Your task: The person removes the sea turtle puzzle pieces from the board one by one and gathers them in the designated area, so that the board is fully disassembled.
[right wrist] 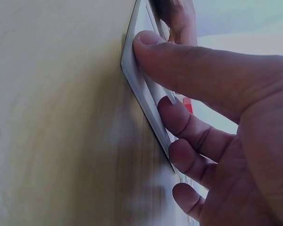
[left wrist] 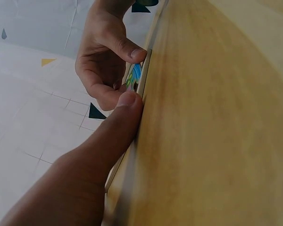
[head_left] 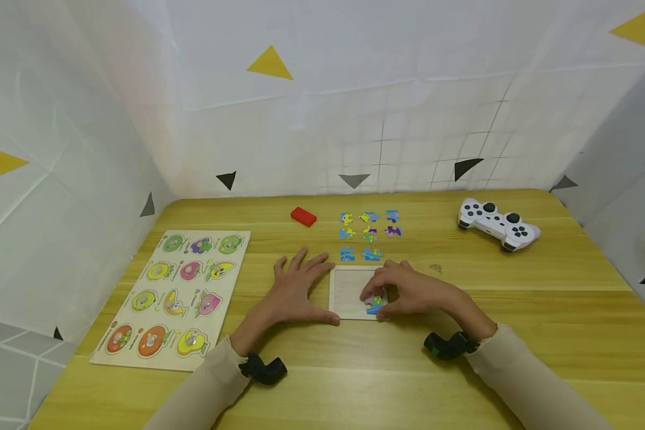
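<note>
A small jigsaw tray [head_left: 349, 291] with a pale, shallow rim lies on the wooden table. My left hand [head_left: 295, 291] is at the tray's left side with fingers spread, its thumb tip at the lower left corner. At the right side, my right hand [head_left: 404, 288] pinches a jigsaw piece [head_left: 375, 303] between thumb and fingers over the tray's lower right corner. Blue, green and pink show on that piece [left wrist: 134, 75], which sits tilted inside the rim in the left wrist view. Fingers and thumb partly cover it.
Several loose jigsaw pieces [head_left: 347, 254] lie in rows behind the tray. A red block [head_left: 303, 217] is at the back, and a white game controller [head_left: 497, 225] at the back right. A fruit peg puzzle board [head_left: 185, 292] lies on the left.
</note>
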Tool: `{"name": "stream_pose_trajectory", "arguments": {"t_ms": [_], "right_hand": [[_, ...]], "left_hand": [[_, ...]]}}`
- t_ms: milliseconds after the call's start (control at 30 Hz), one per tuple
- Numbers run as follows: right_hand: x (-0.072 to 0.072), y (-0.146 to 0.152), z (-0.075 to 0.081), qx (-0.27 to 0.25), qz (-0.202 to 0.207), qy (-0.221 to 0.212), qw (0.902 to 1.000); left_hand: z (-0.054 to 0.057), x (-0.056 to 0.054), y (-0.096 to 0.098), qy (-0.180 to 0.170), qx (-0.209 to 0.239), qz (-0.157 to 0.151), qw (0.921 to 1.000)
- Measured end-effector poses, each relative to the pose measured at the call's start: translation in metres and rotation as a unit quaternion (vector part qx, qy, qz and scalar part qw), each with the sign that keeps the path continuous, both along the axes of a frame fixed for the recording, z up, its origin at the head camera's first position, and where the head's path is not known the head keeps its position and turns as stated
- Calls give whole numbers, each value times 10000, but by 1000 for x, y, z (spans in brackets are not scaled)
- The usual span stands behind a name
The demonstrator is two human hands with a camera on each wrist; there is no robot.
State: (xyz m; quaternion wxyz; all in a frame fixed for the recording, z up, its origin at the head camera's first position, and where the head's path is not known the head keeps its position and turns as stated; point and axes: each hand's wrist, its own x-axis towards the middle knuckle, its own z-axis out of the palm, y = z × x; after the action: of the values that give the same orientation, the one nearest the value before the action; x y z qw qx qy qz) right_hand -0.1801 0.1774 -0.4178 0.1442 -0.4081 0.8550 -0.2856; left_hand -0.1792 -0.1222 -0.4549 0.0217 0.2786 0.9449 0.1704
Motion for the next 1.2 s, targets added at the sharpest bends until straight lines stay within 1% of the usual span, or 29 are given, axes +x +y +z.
{"name": "stream_pose_trajectory", "arguments": {"t_ms": [333,500,600,767,967,1133,1200], "right_hand": [[-1,1,0,-38,-97,-55,9999],[-4,6,0,-143,-282,-29,9995],[-8,11,1,-261,-408,-125,9987],[-13,21,3,-334,-746,-162,9965],[-19,34,6,-495,-953,189,9940],[-27,45,3,-554,-1068,547,9912],[-31,49,1,-576,-1156,582,9899]], "left_hand": [[-2,-1,-1,-21,-33,6,10000],[-2,-1,-1,7,-12,-23,10000],[-1,-1,-1,4,4,-32,10000],[0,0,-1,-26,10,-72,10000],[-1,0,-2,16,49,-98,9999],[-1,0,-2,15,70,-102,9999],[-1,1,-2,-4,76,-97,9999]]}}
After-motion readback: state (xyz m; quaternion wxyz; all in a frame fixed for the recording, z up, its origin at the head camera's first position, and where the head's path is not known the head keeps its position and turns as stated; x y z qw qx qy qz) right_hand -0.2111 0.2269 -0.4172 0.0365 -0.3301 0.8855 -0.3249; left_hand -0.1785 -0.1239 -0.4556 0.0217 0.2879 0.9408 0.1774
